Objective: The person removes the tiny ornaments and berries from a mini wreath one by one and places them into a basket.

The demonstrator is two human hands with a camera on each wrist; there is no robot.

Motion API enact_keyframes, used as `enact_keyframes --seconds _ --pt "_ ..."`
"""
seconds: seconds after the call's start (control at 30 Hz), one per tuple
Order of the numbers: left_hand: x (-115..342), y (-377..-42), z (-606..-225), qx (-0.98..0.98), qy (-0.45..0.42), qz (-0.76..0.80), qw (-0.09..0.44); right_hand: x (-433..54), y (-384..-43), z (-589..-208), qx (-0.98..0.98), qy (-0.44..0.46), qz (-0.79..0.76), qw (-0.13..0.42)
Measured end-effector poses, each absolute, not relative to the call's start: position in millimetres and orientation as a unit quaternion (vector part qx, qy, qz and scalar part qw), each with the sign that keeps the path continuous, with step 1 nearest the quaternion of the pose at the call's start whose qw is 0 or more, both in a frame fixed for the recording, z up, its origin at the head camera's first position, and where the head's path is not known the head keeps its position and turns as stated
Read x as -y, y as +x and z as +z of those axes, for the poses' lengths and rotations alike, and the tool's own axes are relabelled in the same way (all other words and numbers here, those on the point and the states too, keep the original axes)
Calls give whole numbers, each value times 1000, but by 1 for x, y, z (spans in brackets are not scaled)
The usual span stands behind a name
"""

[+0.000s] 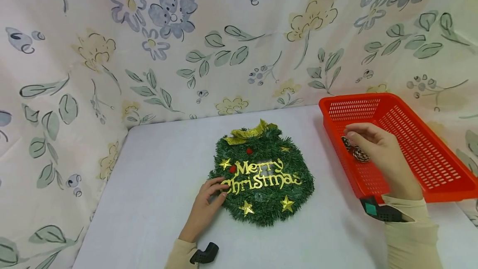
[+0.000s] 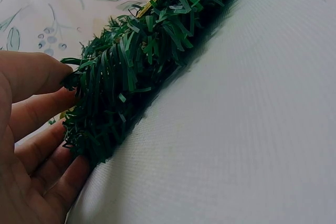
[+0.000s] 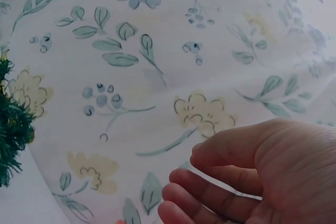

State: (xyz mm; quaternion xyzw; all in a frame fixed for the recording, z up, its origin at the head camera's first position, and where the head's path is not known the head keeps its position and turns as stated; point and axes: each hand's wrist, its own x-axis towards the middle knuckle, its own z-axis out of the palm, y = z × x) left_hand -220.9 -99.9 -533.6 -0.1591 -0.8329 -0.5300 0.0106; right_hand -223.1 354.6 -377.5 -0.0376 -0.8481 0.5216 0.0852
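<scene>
A green Christmas wreath [image 1: 306, 177] lies on the white table, with gold "Merry Christmas" lettering [image 1: 261, 182], gold stars, red pompoms and a gold ribbon [image 1: 246, 134] at its top. My left hand [image 1: 209, 198] rests on the wreath's left edge; in the left wrist view its fingertips touch the green tinsel [image 2: 126, 72]. My right hand [image 1: 381, 148] hovers over the left side of a red basket [image 1: 429, 136], fingers loosely bent with nothing between them in the right wrist view. Brown pinecones [image 1: 360, 154] lie in the basket beneath it, partly hidden by the hand.
A floral cloth [image 1: 224, 53] hangs behind the table and down its left side. The red plastic basket with slotted walls stands at the table's right, a short gap from the wreath. White tabletop [image 1: 149, 202] surrounds the wreath.
</scene>
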Motion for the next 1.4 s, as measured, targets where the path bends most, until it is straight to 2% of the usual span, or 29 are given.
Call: enact_keyframes --seconds 0.2,0.7,1.4 --pt "101 -220 -535 836 -164 -523 23 -338 -226 -376 851 -20 519 78" --pt "102 -221 -534 828 -152 -539 3 -295 -245 -380 822 121 553 55" --pt "101 -219 -528 830 -146 -539 -7 -236 -268 -357 835 184 519 1"
